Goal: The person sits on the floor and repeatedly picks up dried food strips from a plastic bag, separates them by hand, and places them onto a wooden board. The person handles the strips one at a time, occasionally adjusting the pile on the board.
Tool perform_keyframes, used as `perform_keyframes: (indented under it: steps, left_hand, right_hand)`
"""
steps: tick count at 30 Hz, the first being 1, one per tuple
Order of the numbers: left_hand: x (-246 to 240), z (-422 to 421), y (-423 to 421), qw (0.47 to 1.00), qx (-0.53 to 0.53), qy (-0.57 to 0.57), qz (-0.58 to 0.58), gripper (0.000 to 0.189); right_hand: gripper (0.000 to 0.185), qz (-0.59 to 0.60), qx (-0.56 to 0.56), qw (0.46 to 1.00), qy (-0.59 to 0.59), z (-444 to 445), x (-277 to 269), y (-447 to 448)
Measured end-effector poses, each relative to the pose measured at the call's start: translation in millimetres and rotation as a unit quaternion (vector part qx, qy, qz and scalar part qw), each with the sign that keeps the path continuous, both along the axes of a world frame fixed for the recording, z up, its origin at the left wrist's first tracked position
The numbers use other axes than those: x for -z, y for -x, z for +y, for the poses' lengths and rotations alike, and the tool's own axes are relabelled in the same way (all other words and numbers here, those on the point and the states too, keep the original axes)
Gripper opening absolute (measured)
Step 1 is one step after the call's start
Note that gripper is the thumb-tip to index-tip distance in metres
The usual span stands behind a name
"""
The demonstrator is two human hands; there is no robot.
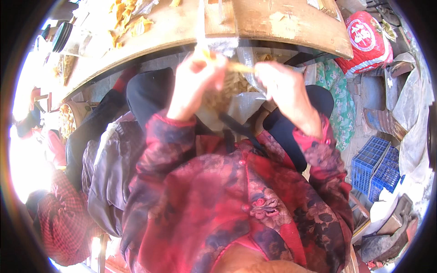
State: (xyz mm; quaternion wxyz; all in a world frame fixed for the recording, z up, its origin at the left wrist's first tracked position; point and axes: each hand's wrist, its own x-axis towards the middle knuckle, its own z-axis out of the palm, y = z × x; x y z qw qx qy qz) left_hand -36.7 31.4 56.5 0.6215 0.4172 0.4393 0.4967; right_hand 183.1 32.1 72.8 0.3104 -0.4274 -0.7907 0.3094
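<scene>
A thin yellow strip (pixel 240 67), blurred and of unclear material, spans the gap between my two hands, just off the table's near edge. My left hand (pixel 199 76) pinches one end, and a yellow bit shows above its fingers. My right hand (pixel 285 88) closes on the other end, its fingertips partly blurred. Below them, between my knees, a clear plastic bag (pixel 247 104) lies around pale brown pieces (pixel 235 83), partly hidden by my hands. Straight ahead, a small wooden block (pixel 220 20) sits at the edge of the wooden table (pixel 259 29).
Yellow dried pieces (pixel 131 22) lie on the table's left. A person in a checked sleeve (pixel 65 218) sits close on my left, near a bucket (pixel 76 114) of pieces. To my right are a red sack (pixel 367 42), a green floral cloth (pixel 336 102) and blue plastic crates (pixel 375 167).
</scene>
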Motion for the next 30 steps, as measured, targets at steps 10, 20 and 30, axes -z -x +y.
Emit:
perform_keyframes:
  steps: [10,20,30]
  left_hand:
    - [13.9,131.8,24.7,0.991,-0.067,-0.117,0.025,0.018]
    - [30.9,28.6,13.0,0.875,-0.084,-0.195,0.435,0.029]
    - [76.1,-27.1,-29.4,0.872,0.22,0.182,-0.398,0.017]
  right_hand:
    - [0.013,-0.119,0.043,0.941,-0.315,140.6,6.1,31.0]
    - [0.016,0.064,0.1,0.991,-0.058,42.5,13.8,24.5]
    - [0.013,0.233,0.082,0.962,0.112,-45.1,25.8,42.7]
